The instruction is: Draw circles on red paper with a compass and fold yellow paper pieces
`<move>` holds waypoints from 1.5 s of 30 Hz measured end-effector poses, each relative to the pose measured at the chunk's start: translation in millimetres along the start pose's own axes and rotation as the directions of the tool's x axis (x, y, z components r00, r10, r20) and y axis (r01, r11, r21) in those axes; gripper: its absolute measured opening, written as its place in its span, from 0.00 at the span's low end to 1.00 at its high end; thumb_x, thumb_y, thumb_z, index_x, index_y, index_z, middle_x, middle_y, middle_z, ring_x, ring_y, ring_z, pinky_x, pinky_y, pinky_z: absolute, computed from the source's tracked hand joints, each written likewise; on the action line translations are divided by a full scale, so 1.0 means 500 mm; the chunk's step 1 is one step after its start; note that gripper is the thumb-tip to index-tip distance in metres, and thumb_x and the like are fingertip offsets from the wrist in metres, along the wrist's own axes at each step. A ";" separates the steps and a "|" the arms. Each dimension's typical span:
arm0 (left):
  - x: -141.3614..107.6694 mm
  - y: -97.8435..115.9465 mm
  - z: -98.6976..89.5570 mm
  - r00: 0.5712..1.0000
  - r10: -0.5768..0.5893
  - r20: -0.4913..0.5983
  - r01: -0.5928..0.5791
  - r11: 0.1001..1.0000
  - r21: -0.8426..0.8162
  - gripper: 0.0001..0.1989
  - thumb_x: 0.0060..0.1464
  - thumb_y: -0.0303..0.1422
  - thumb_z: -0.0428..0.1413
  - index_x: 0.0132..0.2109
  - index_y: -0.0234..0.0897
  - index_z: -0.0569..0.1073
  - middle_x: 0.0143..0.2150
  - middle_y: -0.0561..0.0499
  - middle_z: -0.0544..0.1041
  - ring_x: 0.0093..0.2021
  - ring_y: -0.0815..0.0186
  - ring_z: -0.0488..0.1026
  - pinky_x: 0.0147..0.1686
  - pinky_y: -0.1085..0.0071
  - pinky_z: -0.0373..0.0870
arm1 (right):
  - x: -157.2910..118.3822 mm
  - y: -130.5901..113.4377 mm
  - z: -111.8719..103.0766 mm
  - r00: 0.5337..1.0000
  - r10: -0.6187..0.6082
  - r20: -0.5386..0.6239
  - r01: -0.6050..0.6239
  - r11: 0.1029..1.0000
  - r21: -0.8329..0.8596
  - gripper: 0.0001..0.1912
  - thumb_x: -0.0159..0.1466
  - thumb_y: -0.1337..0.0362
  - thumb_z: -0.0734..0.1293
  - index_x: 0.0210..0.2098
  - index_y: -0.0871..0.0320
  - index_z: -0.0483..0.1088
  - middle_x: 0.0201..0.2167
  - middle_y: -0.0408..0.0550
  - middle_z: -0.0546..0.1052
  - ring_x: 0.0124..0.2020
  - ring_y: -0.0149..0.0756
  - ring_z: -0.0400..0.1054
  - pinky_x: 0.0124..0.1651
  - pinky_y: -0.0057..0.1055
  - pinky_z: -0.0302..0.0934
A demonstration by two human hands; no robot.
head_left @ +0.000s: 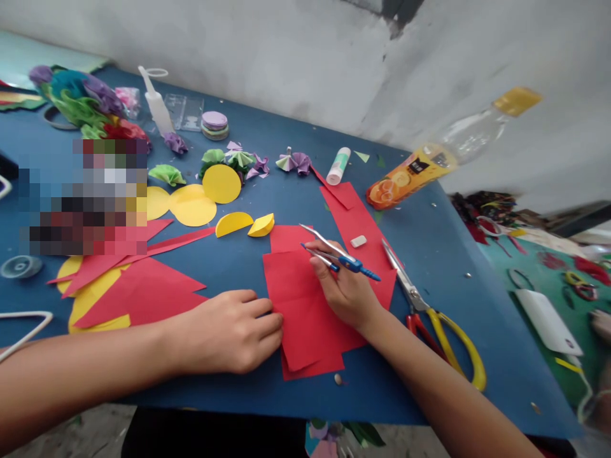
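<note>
My right hand [346, 286] is closed around a metal drawing compass with blue parts [351, 263], held above the red paper [298, 305]. The legs of the compass point to the upper left. At the left edge of that paper rests my left hand [238, 331], its fingers curled with the tips hidden; whether it pinches the sheet does not show. More red paper [351, 216] lies behind and to the right, with a small white eraser [358, 242] on it. Scissors with yellow and red handles [417, 299] lie right of the paper.
An orange drink bottle [410, 175] leans at the back right near a glue stick [338, 165]. Yellow paper circles [221, 184], red scraps [157, 292] and crumpled paper flowers [71, 102] spread over the left of the blue table. Another person's hand shows at the right edge.
</note>
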State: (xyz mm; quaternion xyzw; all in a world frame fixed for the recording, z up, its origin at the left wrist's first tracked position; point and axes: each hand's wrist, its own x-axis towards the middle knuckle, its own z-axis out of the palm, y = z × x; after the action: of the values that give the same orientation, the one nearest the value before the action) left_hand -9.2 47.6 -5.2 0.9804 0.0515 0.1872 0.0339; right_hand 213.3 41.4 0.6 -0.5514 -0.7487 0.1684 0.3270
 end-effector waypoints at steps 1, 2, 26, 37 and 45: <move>0.001 0.001 0.000 1.000 -0.002 -0.006 0.002 1.000 0.001 0.11 0.62 0.24 0.45 0.35 0.34 0.71 0.36 0.45 0.76 0.35 0.65 0.72 0.34 0.70 0.67 | 0.001 0.001 -0.001 1.000 -0.007 0.002 0.007 0.998 -0.058 0.12 0.68 0.59 0.56 0.47 0.53 0.66 0.43 0.51 0.75 0.44 0.41 0.71 0.43 0.36 0.66; 0.002 0.002 0.001 1.000 -0.005 -0.014 0.005 1.000 0.002 0.11 0.62 0.24 0.45 0.34 0.34 0.71 0.36 0.45 0.76 0.34 0.65 0.72 0.33 0.70 0.67 | 0.001 0.002 -0.002 1.000 -0.003 0.000 0.003 0.992 -0.124 0.13 0.68 0.59 0.56 0.48 0.54 0.65 0.42 0.51 0.75 0.42 0.41 0.71 0.40 0.35 0.66; 0.007 -0.045 0.020 0.923 -0.381 -0.051 0.384 0.921 0.070 0.13 0.60 0.28 0.46 0.46 0.30 0.73 0.51 0.40 0.74 0.47 0.55 0.74 0.42 0.59 0.73 | 0.032 0.148 -0.177 0.974 0.132 0.186 -0.012 0.844 -0.536 0.16 0.61 0.67 0.61 0.46 0.60 0.73 0.44 0.58 0.76 0.44 0.48 0.70 0.47 0.47 0.65; 0.008 -0.066 0.011 0.865 -0.450 0.224 0.484 0.866 -0.128 0.34 0.52 0.55 0.53 0.61 0.42 0.63 0.68 0.44 0.52 0.68 0.50 0.46 0.62 0.49 0.48 | 0.036 0.066 -0.121 0.985 -0.134 0.114 0.169 0.895 -0.413 0.13 0.66 0.65 0.60 0.46 0.61 0.72 0.41 0.55 0.78 0.41 0.40 0.73 0.45 0.38 0.67; 0.024 -0.045 0.022 0.805 -0.559 0.198 0.592 0.776 -0.216 0.35 0.48 0.54 0.57 0.59 0.42 0.66 0.68 0.44 0.51 0.68 0.53 0.46 0.64 0.51 0.43 | -0.014 -0.050 -0.029 0.820 -0.471 0.325 0.546 0.812 -0.203 0.08 0.65 0.69 0.61 0.39 0.61 0.73 0.33 0.53 0.76 0.34 0.34 0.71 0.35 0.30 0.69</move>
State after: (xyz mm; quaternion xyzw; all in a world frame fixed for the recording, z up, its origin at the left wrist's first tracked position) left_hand 3.9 70.6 -13.2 0.9131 0.3213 0.1124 0.2246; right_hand 206.6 24.7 24.4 -0.3436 -0.9219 0.0340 0.1760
